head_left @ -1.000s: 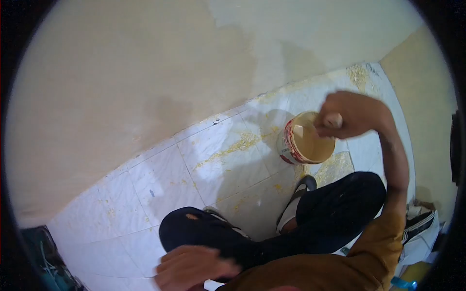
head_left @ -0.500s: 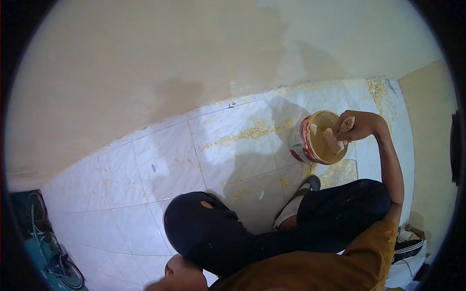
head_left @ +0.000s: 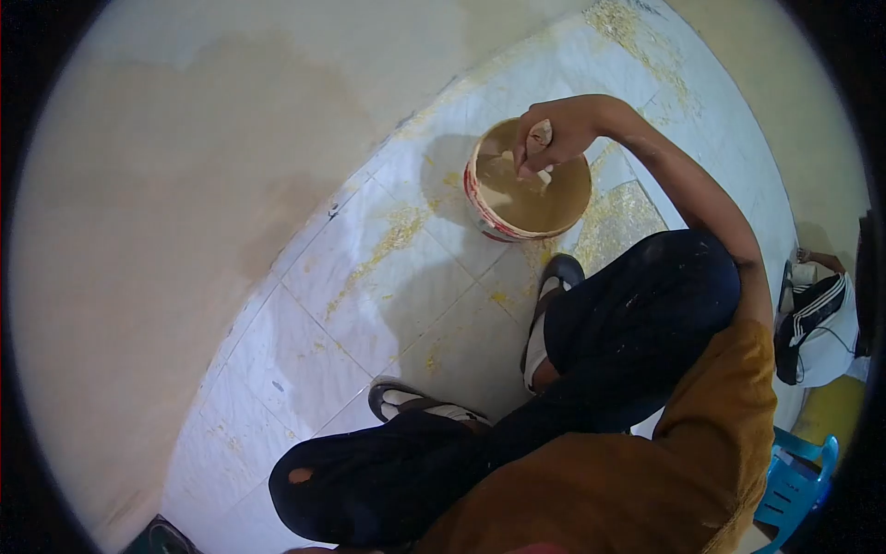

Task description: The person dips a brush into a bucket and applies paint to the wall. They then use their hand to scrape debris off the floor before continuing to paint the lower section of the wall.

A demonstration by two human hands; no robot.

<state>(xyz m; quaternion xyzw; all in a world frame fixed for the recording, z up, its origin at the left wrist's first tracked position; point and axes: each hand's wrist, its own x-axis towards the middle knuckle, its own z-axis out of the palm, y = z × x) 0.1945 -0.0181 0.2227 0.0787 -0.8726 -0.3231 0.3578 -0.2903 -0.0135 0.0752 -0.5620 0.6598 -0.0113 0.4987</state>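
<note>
In the head view, the person squats on a white tiled floor (head_left: 369,314) that is spotted with yellowish splashes, close to a beige wall (head_left: 166,185). The right hand (head_left: 563,129) is stretched forward over a round bucket (head_left: 484,208), which stands on the floor just beside the wall, in front of the right knee. The fingers of this hand are curled tightly into a fist around a small pale tool (head_left: 539,137). Its lower end points down into the beige paste (head_left: 549,198) that fills the bucket, but I cannot tell if it touches the paste. The outer side of the bucket shows red and white. The left hand is not visible in this view. The dark trousers (head_left: 637,323) cover both bent legs, and the near sandal (head_left: 549,305) lies just below the bucket, while the second sandal (head_left: 415,402) is more to the left. A brown shirt (head_left: 628,480) fills the bottom. On the right edge there is a black and white bag (head_left: 817,314), and below it a blue chair (head_left: 798,485).
</note>
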